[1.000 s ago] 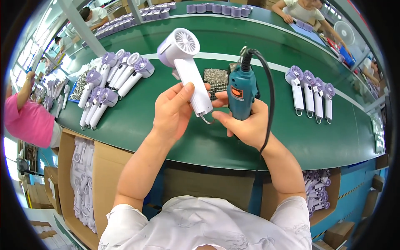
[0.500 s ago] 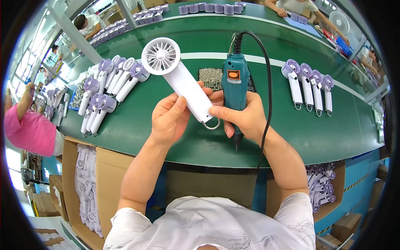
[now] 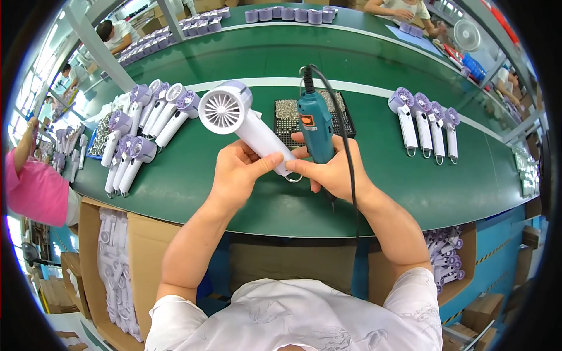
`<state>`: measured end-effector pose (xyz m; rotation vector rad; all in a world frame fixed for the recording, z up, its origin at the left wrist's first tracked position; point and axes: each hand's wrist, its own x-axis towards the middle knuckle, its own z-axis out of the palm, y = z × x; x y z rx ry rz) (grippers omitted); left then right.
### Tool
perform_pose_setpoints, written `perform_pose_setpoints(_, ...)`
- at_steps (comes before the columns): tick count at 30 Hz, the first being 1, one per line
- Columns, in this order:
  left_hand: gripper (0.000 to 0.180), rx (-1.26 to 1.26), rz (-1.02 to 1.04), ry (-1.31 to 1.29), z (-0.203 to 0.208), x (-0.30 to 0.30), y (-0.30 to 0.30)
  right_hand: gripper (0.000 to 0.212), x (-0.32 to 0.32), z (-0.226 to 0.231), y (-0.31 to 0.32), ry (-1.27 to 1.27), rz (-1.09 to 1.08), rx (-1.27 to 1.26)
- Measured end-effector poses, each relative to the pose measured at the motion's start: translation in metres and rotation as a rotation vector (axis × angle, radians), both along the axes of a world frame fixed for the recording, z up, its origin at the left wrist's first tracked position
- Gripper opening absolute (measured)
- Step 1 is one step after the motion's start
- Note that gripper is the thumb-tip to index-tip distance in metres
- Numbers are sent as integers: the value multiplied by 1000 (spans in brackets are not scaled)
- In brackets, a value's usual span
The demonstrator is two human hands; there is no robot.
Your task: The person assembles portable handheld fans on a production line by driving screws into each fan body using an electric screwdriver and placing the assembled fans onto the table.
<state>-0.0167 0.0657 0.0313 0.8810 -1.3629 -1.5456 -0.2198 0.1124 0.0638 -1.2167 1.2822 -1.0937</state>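
Fan [image 3: 246, 126] tilted lower-left, screw tray [image 3: 287, 117] behind, 4 fans [image 3: 427, 120] R

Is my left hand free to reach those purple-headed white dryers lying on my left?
Probably not yet: the left hand grips the white hair dryer. The dryers lie unobstructed on the green table.

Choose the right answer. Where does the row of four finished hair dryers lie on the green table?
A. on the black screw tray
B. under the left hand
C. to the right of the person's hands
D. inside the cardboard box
C: the row of four hair dryers lies on the green table, to the right of the right hand that holds the blue screwdriver.
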Motion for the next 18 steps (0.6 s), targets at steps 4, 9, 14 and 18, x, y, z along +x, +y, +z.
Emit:
perform_pose_setpoints(4,28,41,-64,38,4,16,-31,35,-11,9,-8,-17,-86,-128)
perform_pose_setpoints(9,27,100,-94,-107,5,34,-79,28,-24,26,-38,-344,-245,-545)
perform_pose_setpoints(14,27,171,-169,-99,-25,23,-100,25,-1,31,-77,-283,-230,-756)
perform_pose_setpoints(18,29,241,-148,-151,-41,25,-97,18,22,11,-100,-357,-194,-734)
